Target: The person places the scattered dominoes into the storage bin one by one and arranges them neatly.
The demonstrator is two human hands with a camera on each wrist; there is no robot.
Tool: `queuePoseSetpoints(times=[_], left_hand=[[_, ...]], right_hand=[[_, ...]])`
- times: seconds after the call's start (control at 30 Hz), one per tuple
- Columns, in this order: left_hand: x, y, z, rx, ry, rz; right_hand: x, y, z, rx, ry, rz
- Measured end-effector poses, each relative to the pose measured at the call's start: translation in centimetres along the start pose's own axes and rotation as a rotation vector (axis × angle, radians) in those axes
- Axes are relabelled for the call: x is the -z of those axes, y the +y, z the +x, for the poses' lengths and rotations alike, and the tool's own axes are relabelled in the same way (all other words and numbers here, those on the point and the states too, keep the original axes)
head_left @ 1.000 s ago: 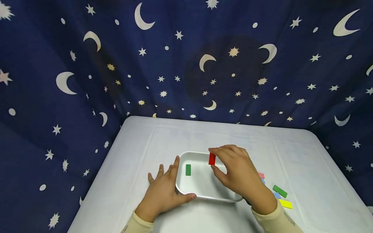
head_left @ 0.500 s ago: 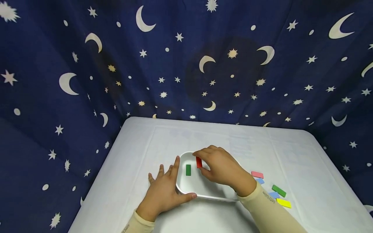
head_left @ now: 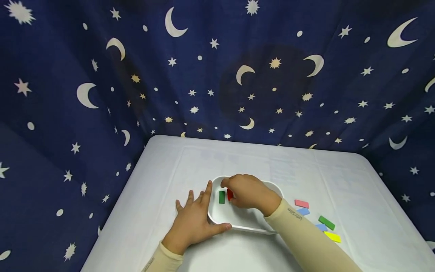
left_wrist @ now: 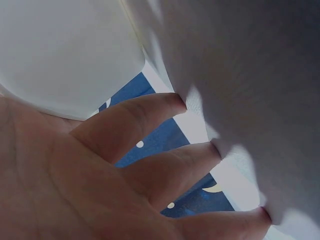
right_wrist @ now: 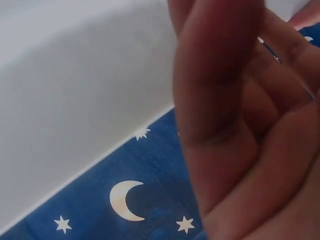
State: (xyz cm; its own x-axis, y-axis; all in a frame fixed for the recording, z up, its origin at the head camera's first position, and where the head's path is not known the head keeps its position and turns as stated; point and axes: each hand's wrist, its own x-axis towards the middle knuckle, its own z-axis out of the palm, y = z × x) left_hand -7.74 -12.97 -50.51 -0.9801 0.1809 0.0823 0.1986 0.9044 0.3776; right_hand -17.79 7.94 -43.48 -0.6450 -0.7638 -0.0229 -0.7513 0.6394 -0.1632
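A white tray point(head_left: 244, 228) with rounded corners stands on the table. Inside its left part lies a green block point(head_left: 222, 197). Just right of that, low in the tray, a red block point(head_left: 230, 194) shows partly behind the fingers of my right hand point(head_left: 249, 192), which pinches it between thumb and fingers. My left hand point(head_left: 193, 223) spreads along the tray's left end, forefinger at the left rim and thumb at the front corner. In the left wrist view, several straight fingers point(left_wrist: 170, 170) reach down to the table beside the tray wall point(left_wrist: 75, 50). The right wrist view hides the red block.
Right of the tray, a pink block point(head_left: 301, 203), two light blue blocks point(head_left: 321, 227), a green block point(head_left: 326, 222) and a yellow block point(head_left: 332, 237) lie loose on the white table point(head_left: 374, 226). Behind the table hangs a dark blue curtain point(head_left: 204, 75) with moons and stars.
My right hand has carried the red block leftward across the tray and lowered it beside the green block. My left hand has stayed at the tray's left end.
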Motion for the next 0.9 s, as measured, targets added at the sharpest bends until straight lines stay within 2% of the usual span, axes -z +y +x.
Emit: queuePoseSetpoints(times=[0.33, 0.6, 0.9], left_hand=[[-0.1, -0.1, 0.1, 0.005, -0.003, 0.011], [-0.2, -0.2, 0.2, 0.003, -0.008, 0.017], [0.0, 0.0, 0.2, 0.005, -0.007, 0.019]], right_hand=[[-1.0, 0.1, 1.1, -0.066, -0.068, -0.017], [-2.1, 0.4, 1.3, -0.116, -0.037, -0.023], [-2.4, 0.5, 1.4, -0.125, -0.017, -0.008]])
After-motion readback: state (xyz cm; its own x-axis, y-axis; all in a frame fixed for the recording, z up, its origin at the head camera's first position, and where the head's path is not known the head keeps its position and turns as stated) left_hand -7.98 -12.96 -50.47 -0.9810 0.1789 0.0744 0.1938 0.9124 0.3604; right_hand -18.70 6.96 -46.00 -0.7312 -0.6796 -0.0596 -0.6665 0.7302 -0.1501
